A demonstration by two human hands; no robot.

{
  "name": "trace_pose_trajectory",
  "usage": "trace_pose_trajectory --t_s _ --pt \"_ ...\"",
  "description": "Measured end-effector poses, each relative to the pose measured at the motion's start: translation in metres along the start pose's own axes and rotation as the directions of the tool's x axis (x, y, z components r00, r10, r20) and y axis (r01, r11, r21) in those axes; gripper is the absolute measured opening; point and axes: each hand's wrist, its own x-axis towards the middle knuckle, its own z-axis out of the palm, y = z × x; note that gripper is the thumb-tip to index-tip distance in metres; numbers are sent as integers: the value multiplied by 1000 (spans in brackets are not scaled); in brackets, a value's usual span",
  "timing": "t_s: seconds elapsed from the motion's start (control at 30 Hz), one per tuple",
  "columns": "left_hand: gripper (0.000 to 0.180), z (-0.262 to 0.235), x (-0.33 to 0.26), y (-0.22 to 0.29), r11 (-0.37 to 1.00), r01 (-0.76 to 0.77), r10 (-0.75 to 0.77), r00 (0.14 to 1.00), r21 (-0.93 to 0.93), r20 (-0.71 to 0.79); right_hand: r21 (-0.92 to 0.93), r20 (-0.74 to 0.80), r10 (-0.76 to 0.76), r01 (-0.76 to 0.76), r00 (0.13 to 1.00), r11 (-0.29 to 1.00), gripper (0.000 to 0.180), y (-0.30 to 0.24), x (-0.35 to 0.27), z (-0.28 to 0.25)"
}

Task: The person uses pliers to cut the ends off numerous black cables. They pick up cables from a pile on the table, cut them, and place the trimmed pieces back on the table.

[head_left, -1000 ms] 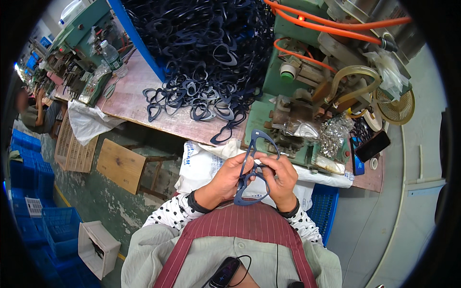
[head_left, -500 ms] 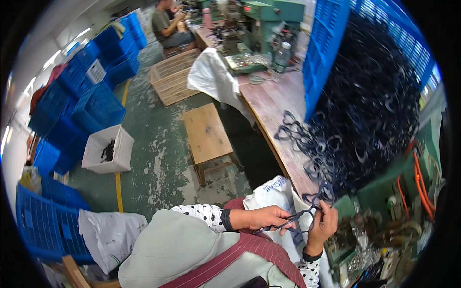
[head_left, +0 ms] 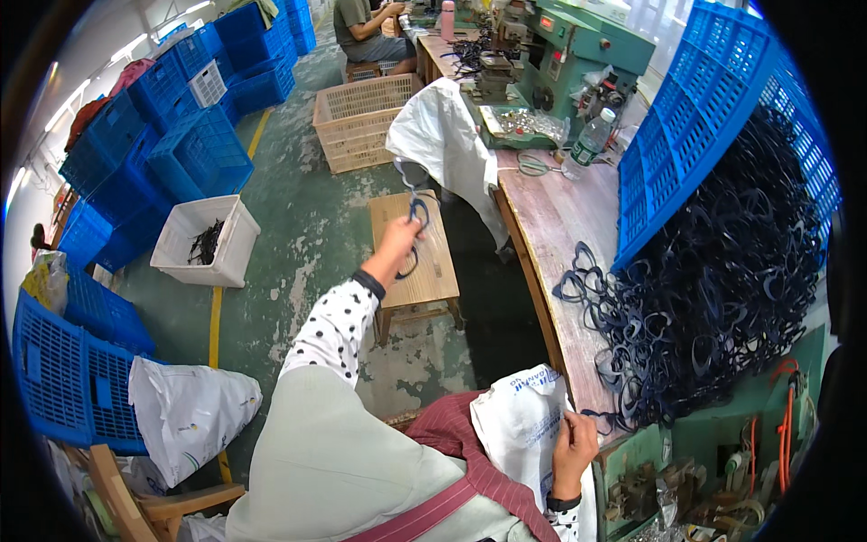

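My left hand (head_left: 397, 247) reaches out over the wooden stool (head_left: 417, 282), closed on a dark blue looped strip (head_left: 418, 213) whose loops stick out on both sides of the fingers. On my right, the right hand (head_left: 574, 453) is beside a white printed sack (head_left: 524, 408) on my lap, at the bench edge. Its fingers are curled together, and what they hold, if anything, is hidden. Close to those fingertips, loose dark looped strips (head_left: 623, 361) spill over the bench (head_left: 558, 210) from a large pile (head_left: 722, 280) in a tilted blue crate (head_left: 691, 113).
A green machine (head_left: 587, 52), a plastic bottle (head_left: 589, 144) and scissors (head_left: 535, 164) are along the bench. Ahead stands a beige crate (head_left: 368, 135); a white bin (head_left: 209, 242) and stacked blue crates (head_left: 194, 149) are left. Another person (head_left: 366, 32) sits farther off.
My left hand has moved away from the right hand, forward and left over the stool, carrying the looped strip. My right hand has shifted slightly lower and left. The view has tilted.
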Motion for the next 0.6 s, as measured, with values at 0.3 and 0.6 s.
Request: trace_pose_trajectory --t_s 0.3,0.6 --pt "13 -35 63 27 1000 5 -6 993 -9 -116 -49 45 72 -70 996 996 16 32 51 37" --pt "18 -50 92 19 999 35 -37 991 -20 -129 -140 -76 123 -133 989 981 9 89 96 81"
